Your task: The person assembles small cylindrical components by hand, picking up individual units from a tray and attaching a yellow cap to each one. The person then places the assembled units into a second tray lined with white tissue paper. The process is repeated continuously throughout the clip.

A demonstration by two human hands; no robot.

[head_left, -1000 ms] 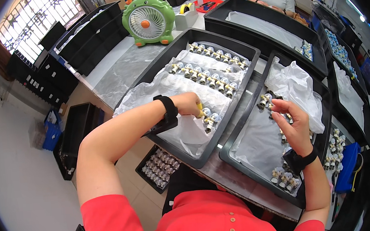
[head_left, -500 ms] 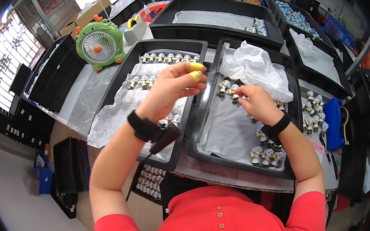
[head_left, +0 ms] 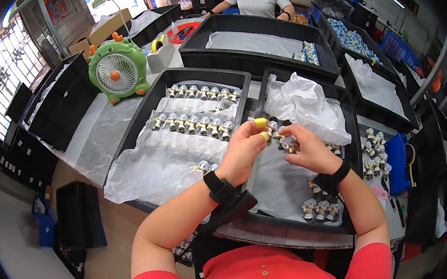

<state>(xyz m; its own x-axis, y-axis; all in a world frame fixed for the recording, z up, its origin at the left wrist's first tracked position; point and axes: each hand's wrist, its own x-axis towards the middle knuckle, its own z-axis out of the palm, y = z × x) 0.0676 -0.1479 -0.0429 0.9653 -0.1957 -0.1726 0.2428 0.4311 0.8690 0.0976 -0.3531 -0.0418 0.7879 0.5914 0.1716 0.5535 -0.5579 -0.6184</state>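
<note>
My left hand (head_left: 247, 149), with yellow finger covers on thumb and forefinger, is over the inner edge of the right tray (head_left: 249, 204). Its two covered tips close on either side of a small white-and-gold figurine (head_left: 273, 129). Right beside it, my right hand (head_left: 310, 150) pinches a second figurine (head_left: 289, 145) between thumb and fingers, partly hiding it. More figurines (head_left: 322, 210) stand at the right tray's near right corner. In the left tray (head_left: 149, 93), a row of figurines (head_left: 193, 125) lies on white paper, with another row behind it.
Crumpled white paper (head_left: 306, 104) fills the right tray's far part. A green fan (head_left: 118, 71) stands at far left. Beyond is a long black tray (head_left: 199, 57), with a person (head_left: 258, 1) behind it. Loose figurines (head_left: 374, 153) and a blue bin (head_left: 397, 163) are at right.
My left hand has come right and down from over the left tray, to meet my right hand. The right hand has drawn slightly nearer with its figurine. The whole view has shifted.
</note>
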